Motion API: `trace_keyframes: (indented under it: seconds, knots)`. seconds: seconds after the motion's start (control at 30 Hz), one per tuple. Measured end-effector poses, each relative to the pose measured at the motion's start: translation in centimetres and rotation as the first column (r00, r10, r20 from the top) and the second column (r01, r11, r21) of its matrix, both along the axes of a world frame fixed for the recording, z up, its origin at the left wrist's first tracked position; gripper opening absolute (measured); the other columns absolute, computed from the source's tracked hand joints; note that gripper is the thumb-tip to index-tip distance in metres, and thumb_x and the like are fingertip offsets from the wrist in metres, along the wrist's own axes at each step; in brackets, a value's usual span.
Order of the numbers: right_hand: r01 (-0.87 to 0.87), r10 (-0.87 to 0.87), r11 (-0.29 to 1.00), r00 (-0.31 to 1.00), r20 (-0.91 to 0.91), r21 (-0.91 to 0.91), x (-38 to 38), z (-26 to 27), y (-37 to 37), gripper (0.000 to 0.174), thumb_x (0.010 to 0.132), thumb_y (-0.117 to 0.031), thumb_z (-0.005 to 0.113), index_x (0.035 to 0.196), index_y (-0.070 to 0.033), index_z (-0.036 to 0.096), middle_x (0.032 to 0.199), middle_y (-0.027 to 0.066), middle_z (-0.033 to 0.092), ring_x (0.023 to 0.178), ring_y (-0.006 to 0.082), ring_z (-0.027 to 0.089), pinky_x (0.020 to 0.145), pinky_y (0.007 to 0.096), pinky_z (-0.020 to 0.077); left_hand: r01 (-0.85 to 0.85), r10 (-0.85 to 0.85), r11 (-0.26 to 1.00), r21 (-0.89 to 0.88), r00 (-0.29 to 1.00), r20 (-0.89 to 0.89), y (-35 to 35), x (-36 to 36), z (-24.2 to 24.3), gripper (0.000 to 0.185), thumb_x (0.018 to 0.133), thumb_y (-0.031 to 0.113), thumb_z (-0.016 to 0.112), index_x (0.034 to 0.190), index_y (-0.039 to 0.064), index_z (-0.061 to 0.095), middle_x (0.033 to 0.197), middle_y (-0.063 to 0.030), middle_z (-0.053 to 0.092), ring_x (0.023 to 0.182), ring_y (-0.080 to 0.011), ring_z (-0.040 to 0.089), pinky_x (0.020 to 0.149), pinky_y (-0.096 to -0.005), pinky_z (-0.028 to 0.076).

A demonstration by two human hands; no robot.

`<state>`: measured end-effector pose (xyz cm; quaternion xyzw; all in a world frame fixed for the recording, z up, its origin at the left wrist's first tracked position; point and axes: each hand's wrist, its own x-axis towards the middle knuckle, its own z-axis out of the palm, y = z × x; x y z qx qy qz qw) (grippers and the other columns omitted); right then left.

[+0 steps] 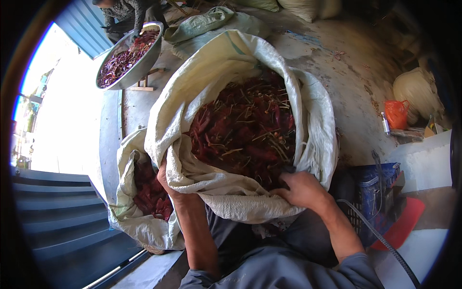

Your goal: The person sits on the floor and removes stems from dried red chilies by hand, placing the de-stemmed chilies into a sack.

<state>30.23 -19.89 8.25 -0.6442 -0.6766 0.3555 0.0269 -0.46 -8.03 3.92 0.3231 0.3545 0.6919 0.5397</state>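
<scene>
In front of me stands a large white woven sack (223,207) with its mouth rolled open. Dried red chili peppers (249,126) with pale stems fill the inside. My right hand (305,189) grips the near right rim, thumb and fingers reaching over the edge beside the peppers. Along the sack's left side, my left hand (164,175) goes under the folded rim; its fingers are hidden by the cloth. Left of my forearm is a smaller white sack (124,216), also holding dried red peppers (153,195).
Another person (126,16) works at a metal basin (135,77) of peppers, far left. Folded sacks (205,27) lie behind. At right are a blue crate (379,177), a red plastic piece (404,224), a hose (379,234) and an orange bag (397,113). A ribbed metal door (65,213) stands left.
</scene>
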Motion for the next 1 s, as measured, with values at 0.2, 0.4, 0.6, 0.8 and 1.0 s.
trace_keyframes:
  seconds: [0.2, 0.4, 0.6, 0.8, 1.0]
  knots:
    - [-0.331, 0.457, 0.857, 0.843, -0.284, 0.395, 1.3, 1.2, -1.0, 0.065, 0.077, -0.049, 0.08, 0.118, 0.001, 0.07, 0.107, 0.016, 0.072, 0.102, 0.036, 0.068, 0.086, 0.0458, 0.0538, -0.079, 0.094, 0.993, 0.088, 0.979, -0.181, -1.6, -1.9, 5.6, 0.033, 0.102, 0.013, 0.059, 0.124, -0.011, 0.064, 0.111, -0.0163, 0.072, 0.09, -0.0198, 0.071, 0.079, -0.0309, 0.059]
    - [-0.023, 0.065, 0.968, 0.985, -0.162, 0.248, -4.3, -3.1, -5.1, 0.036, 0.088, -0.012, 0.067, 0.123, -0.003, 0.068, 0.109, 0.0177, 0.073, 0.104, 0.0284, 0.069, 0.091, 0.0383, 0.0531, -0.045, 0.044, 0.999, -0.029, 0.998, -0.039, -1.4, -3.0, 4.1, 0.029, 0.101, 0.012, 0.061, 0.12, -0.008, 0.068, 0.104, -0.0141, 0.074, 0.086, -0.0199, 0.072, 0.074, -0.0306, 0.058]
    - [0.418, -0.095, 0.905, 0.392, -0.915, 0.085, -13.2, 0.2, -4.9, 0.03, 0.091, -0.006, 0.062, 0.12, -0.003, 0.07, 0.112, 0.0089, 0.074, 0.103, 0.0192, 0.069, 0.091, 0.0343, 0.0527, -0.005, 0.005, 1.0, 0.0, 0.996, -0.094, -1.5, -4.6, 6.3, 0.029, 0.101, 0.011, 0.061, 0.121, -0.009, 0.068, 0.105, -0.0147, 0.074, 0.087, -0.02, 0.072, 0.075, -0.0302, 0.058]
    - [0.109, 0.128, 0.983, 0.162, -0.979, 0.147, -18.1, 12.3, -2.5, 0.035, 0.086, -0.003, 0.065, 0.12, -0.001, 0.066, 0.103, 0.0102, 0.073, 0.089, 0.0223, 0.07, 0.08, 0.0371, 0.0542, -0.006, -0.009, 0.998, -0.063, 0.972, -0.234, -0.7, -7.3, 5.7, 0.03, 0.1, 0.01, 0.061, 0.122, -0.009, 0.067, 0.106, -0.0153, 0.074, 0.088, -0.0202, 0.072, 0.077, -0.0298, 0.058]
    - [-0.245, 0.677, 0.673, 0.584, -0.447, 0.698, -17.7, 11.3, -0.9, 0.03, 0.084, -0.017, 0.067, 0.11, -0.003, 0.066, 0.098, 0.0172, 0.065, 0.088, 0.0341, 0.067, 0.077, 0.0414, 0.0532, -0.094, 0.023, 0.985, -0.147, 0.906, -0.423, 1.3, -9.8, 0.7, 0.03, 0.1, 0.009, 0.061, 0.122, -0.01, 0.067, 0.106, -0.0158, 0.074, 0.089, -0.0204, 0.072, 0.079, -0.0294, 0.058]
